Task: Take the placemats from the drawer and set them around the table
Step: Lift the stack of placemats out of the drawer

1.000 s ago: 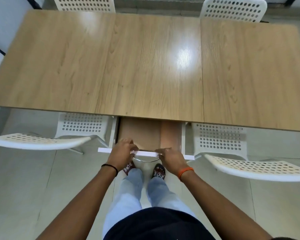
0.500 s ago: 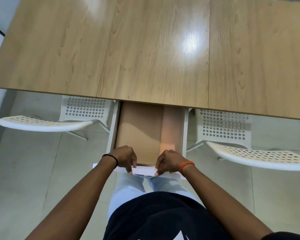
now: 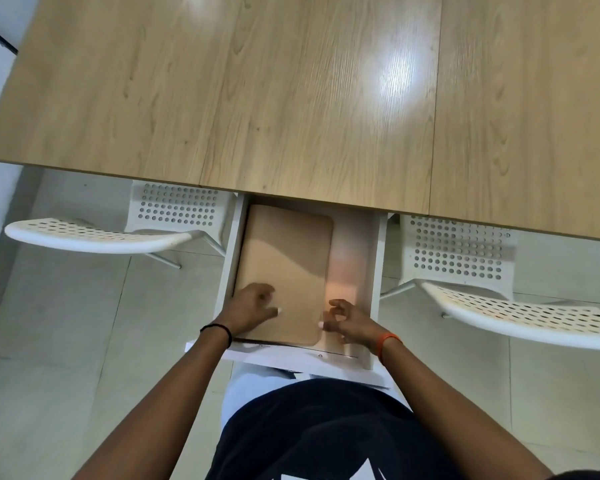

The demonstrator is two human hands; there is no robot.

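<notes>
A white drawer (image 3: 379,258) stands pulled far out from under the wooden table (image 3: 257,98). Inside it lies a stack of tan placemats (image 3: 288,258) with rounded corners, filling the left part of the drawer. My left hand (image 3: 252,308) rests on the near left part of the stack, fingers loosely bent. My right hand (image 3: 349,318) hovers at the stack's near right corner, thumb and fingers spread and half curled, touching the edge. Neither hand holds anything.
Two white perforated chairs flank the drawer, one on the left (image 3: 111,233) and one on the right (image 3: 499,306), both tucked partly under the table edge. Pale tiled floor (image 3: 66,341) lies below. My body is close against the drawer front (image 3: 291,358).
The drawer has been pulled further out, showing the whole placemat stack. Both hands let go of the drawer front and moved into the drawer onto the mats.
</notes>
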